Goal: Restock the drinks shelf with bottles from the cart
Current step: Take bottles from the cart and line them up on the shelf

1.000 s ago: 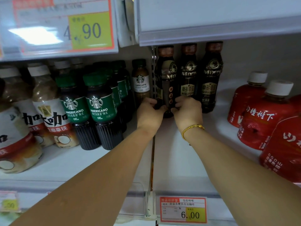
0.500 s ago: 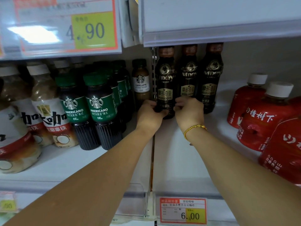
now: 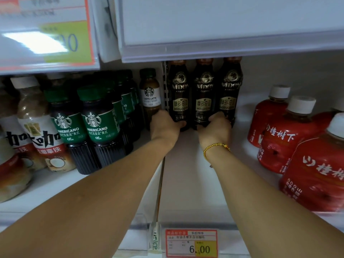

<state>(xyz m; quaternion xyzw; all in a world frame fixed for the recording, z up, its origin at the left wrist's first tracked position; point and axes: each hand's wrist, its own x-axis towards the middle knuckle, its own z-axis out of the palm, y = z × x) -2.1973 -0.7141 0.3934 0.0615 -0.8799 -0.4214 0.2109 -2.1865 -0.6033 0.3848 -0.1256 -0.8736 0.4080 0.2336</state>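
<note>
Now the two hands work apart. A second ago both hands were on one bottle, and its label was turned to the side. Half a second ago that label was facing front. Now the left hand point(image 3: 165, 125) holds the bottom of the left dark bottle point(image 3: 179, 94), with its fingers curled round it. The right hand point(image 3: 216, 130) has moved over to the middle dark bottle point(image 3: 203, 94). Its thumb and fingers wrap round the bottom of that one.

Three dark bottles stand in a row at 12 o'clock, at the back of the shelf point(image 3: 189, 174). The right dark bottle point(image 3: 230, 90) stands just beside the middle one. All three stand up straight, touching or almost touching, and their labels face front.

Green-cap bottles point(image 3: 100, 123) fill the shelf at 9 o'clock. Red bottles point(image 3: 279, 142) sit at 3 o'clock. A price tag point(image 3: 191, 243) hangs on the shelf edge at 6 o'clock.

I think the first bottle is now set right, and the person is tidying the next one. The white shelf in front of the row, toward 6 o'clock, is bare, so more bottles can go there. The cart is not in view, so I cannot tell how many bottles are left.
</note>
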